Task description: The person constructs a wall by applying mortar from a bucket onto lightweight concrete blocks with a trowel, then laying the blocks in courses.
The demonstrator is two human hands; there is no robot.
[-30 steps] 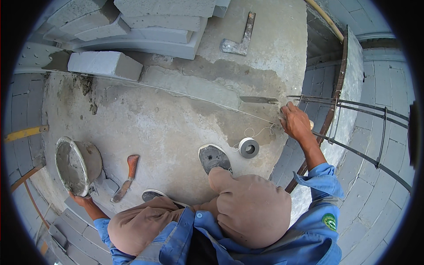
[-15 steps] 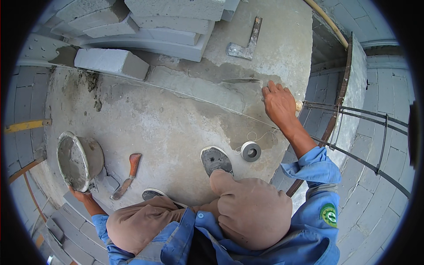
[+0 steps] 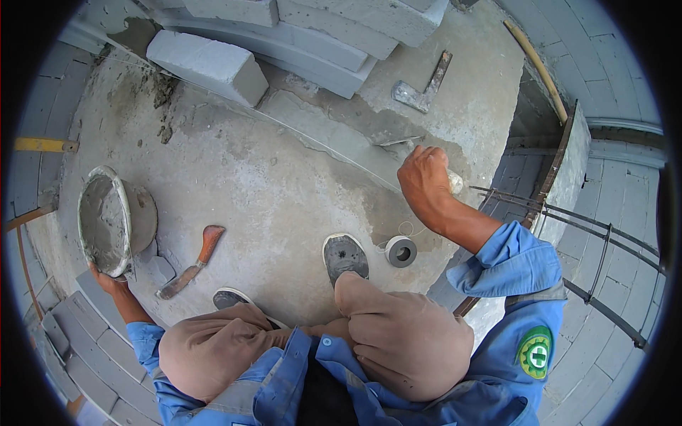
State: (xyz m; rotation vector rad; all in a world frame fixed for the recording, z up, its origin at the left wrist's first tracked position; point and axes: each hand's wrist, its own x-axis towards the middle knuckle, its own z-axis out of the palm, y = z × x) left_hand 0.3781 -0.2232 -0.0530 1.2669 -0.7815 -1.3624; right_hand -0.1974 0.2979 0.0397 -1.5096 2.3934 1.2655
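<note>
Metal trowel (image 3: 399, 141), clamped in right hand (image 3: 426, 177), points lengthwise leftward; left hand (image 3: 108, 281) grips bucket (image 3: 144, 219).

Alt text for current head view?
A person's right hand grips a trowel at one end of a mortar strip; left hand holds the near edge of a mortar bucket. A pale block sits at the strip's other end, and an orange-handled knife and string spool lie on the concrete slab.

Blue work shirt (image 3: 273, 405), light button (image 3: 327, 341), right sleeve (image 3: 513, 248) rolled up, grey band (image 3: 541, 295), round green badge (image 3: 534, 353) with cross emblem. Black undershirt (image 3: 327, 401). Tan trousers (image 3: 405, 334), creased. Dark shoes (image 3: 344, 257), pale sole edges.
</note>
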